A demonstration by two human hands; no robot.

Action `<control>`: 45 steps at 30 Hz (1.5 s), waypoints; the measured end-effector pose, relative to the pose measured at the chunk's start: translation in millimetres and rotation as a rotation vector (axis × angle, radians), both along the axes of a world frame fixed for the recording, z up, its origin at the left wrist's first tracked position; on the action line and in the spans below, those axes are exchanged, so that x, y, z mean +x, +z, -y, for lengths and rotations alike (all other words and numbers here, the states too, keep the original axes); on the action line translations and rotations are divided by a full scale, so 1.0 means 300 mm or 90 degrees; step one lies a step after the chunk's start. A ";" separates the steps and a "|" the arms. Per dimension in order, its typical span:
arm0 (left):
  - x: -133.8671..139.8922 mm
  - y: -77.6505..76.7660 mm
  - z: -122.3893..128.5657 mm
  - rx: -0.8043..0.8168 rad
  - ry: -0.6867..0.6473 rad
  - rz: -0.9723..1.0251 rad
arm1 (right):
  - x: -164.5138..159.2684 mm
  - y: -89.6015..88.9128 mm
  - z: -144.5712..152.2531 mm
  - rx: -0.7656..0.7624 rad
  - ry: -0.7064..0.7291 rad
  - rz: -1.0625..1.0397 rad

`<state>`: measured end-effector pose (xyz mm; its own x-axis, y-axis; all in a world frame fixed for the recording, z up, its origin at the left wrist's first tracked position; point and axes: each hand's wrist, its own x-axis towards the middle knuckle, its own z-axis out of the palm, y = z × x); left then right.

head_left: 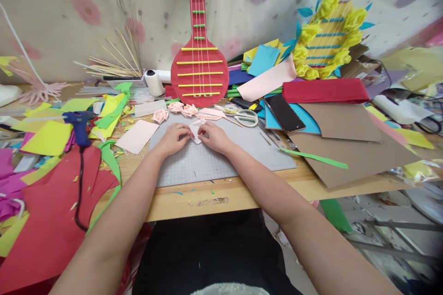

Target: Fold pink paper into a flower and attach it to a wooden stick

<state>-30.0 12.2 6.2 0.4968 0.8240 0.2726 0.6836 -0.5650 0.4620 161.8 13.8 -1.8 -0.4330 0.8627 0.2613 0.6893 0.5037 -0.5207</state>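
Over the grey cutting mat (238,156), both hands hold a small folded piece of pale pink paper (196,133). My left hand (176,137) pinches its left side, fingers closed and bent inward. On the other side my right hand (212,136) grips it with curled fingers. Just behind the hands lie several pink paper roses (176,107) and a small stack of pink paper pieces (210,114). To the right of them rest scissors with pale handles (247,119). A flat pink sheet (137,137) lies left of my left hand.
A red paper lute (200,73) leans on the wall behind the mat. At left are a blue glue gun (80,129) and red sheets (51,212). A phone (284,113), brown cardboard (349,156) and a green strip (314,158) lie right. A yellow flowered instrument (328,41) stands behind.
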 end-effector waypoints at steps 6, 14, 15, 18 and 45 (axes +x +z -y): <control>0.042 -0.002 0.000 -0.008 0.051 -0.012 | -0.002 -0.009 -0.006 -0.052 0.000 -0.047; 0.072 -0.016 -0.003 -0.008 0.106 -0.035 | 0.000 -0.021 -0.012 -0.059 -0.005 -0.059; 0.075 -0.016 -0.003 -0.006 0.109 -0.041 | 0.001 -0.022 -0.013 -0.058 -0.004 -0.060; 0.084 -0.012 -0.002 -0.001 0.115 -0.055 | 0.002 -0.021 -0.013 -0.058 -0.002 -0.057; 0.083 -0.021 0.047 0.032 0.138 -0.128 | -0.005 0.006 0.000 -0.066 -0.010 -0.024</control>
